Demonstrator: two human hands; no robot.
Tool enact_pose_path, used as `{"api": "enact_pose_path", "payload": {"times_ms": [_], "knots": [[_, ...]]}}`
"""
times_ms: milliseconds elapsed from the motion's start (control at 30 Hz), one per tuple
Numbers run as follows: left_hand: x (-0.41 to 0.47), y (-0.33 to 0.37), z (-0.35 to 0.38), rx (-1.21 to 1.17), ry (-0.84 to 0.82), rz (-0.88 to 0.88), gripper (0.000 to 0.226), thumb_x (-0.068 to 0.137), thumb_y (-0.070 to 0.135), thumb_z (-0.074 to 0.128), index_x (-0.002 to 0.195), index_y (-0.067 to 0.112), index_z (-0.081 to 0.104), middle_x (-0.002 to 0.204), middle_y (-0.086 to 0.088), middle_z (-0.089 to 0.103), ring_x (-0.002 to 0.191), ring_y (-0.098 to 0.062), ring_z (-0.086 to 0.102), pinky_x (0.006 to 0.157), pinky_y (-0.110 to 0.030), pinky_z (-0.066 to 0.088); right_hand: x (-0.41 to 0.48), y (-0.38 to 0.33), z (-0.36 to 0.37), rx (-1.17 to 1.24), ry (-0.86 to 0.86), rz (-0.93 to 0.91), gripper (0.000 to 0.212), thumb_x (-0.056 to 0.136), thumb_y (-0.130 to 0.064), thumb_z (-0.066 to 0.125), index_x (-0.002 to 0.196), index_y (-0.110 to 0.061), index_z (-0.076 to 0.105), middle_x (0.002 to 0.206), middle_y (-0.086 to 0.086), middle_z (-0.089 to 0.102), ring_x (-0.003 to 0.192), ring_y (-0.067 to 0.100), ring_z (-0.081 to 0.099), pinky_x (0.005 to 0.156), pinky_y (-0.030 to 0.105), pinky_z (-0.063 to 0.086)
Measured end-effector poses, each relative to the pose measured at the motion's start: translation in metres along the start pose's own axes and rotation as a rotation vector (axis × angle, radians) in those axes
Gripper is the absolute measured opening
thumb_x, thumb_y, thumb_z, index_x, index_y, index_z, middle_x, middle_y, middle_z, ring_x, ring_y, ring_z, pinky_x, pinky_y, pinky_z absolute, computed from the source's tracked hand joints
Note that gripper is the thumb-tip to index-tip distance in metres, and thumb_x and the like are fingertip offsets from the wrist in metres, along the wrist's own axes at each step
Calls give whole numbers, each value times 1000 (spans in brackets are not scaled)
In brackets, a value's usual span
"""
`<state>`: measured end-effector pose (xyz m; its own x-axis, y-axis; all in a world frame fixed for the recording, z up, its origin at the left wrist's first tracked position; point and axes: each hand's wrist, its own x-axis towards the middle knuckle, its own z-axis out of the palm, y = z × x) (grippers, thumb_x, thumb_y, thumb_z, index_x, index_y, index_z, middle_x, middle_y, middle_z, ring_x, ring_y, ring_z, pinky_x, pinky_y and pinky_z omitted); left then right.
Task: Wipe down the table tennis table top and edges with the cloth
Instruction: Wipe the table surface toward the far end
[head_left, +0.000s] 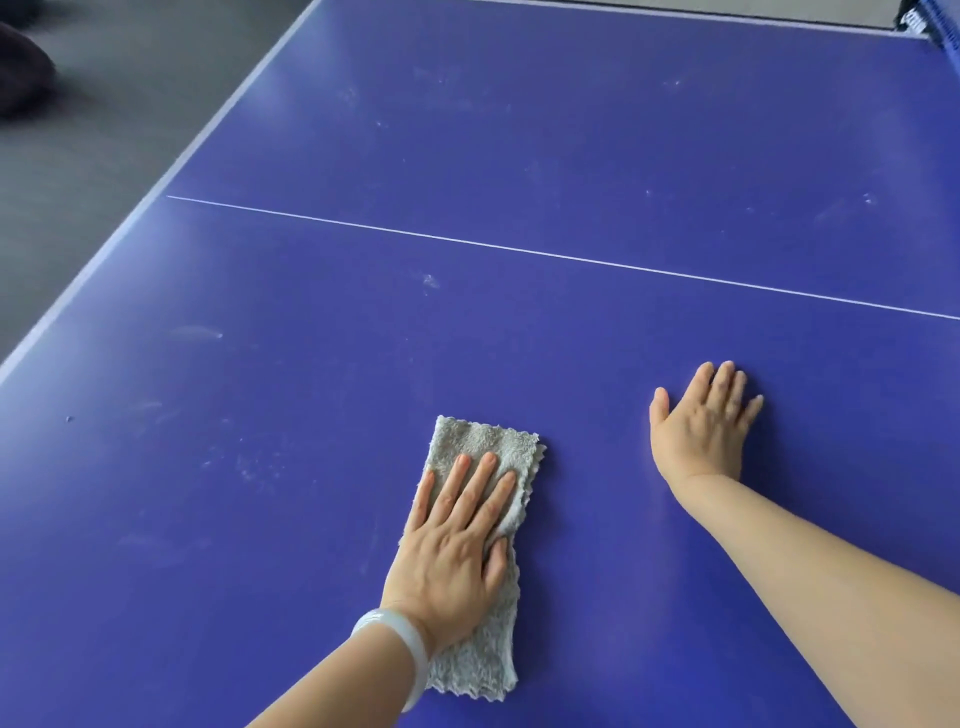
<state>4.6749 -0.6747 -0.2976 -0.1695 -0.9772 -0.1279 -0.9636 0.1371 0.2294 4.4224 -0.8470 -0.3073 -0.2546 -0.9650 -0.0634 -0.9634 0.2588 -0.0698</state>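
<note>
— Head view: where is the cloth (480, 525)?

— Flat on the blue table (545, 156), in the near half, this side of the thin white line (519, 249) that runs across the top. It is grey, fluffy, folded into a long strip with wavy edges.

— And the left hand (457, 545)?

— Palm down on the cloth, fingers stretched out and pressing it to the surface, not gripping it. The cloth shows past the fingertips and again below the wrist. A pale bangle (400, 649) sits on that wrist.

— The right hand (701, 421)?

— Bare and flat on the table, fingers spread, grasping nothing. It lies to the right of the cloth and a little farther out, apart from it.

— How does the top look?

— Pale smudges and dusty streaks are scattered over it, some left of the cloth, more beyond the line. The white border (171, 176) runs along the left side, with grey floor (104, 130) past it. Part of the net clamp (930, 21) shows at the far right corner.
</note>
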Motion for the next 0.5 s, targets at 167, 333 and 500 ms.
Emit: {"api": "enact_pose_path", "payload": {"times_ms": [167, 333, 500], "knots": [[-1, -7, 3, 16, -19, -1, 61, 100, 40, 28, 157, 34, 8, 164, 11, 3, 152, -16, -3, 121, -49, 12, -78, -27, 2, 56, -54, -211, 61, 105, -24, 38, 154, 6, 17, 163, 23, 13, 152, 35, 11, 125, 46, 5], [0, -6, 8, -4, 19, 1, 59, 101, 42, 23, 157, 34, 10, 164, 12, 3, 152, -13, -6, 122, -48, 8, -206, -72, 19, 296, -56, -50, 64, 102, -25, 46, 156, -3, 19, 165, 12, 10, 154, 26, 8, 125, 42, 1], [-4, -8, 11, -27, 55, -5, 58, 100, 43, 17, 157, 34, 11, 164, 12, 4, 151, -12, -8, 123, -46, 3, -225, -82, 21, 185, -25, -64, 66, 102, -29, 45, 154, 2, 22, 163, 17, 16, 153, 29, 12, 125, 48, 5]]}}
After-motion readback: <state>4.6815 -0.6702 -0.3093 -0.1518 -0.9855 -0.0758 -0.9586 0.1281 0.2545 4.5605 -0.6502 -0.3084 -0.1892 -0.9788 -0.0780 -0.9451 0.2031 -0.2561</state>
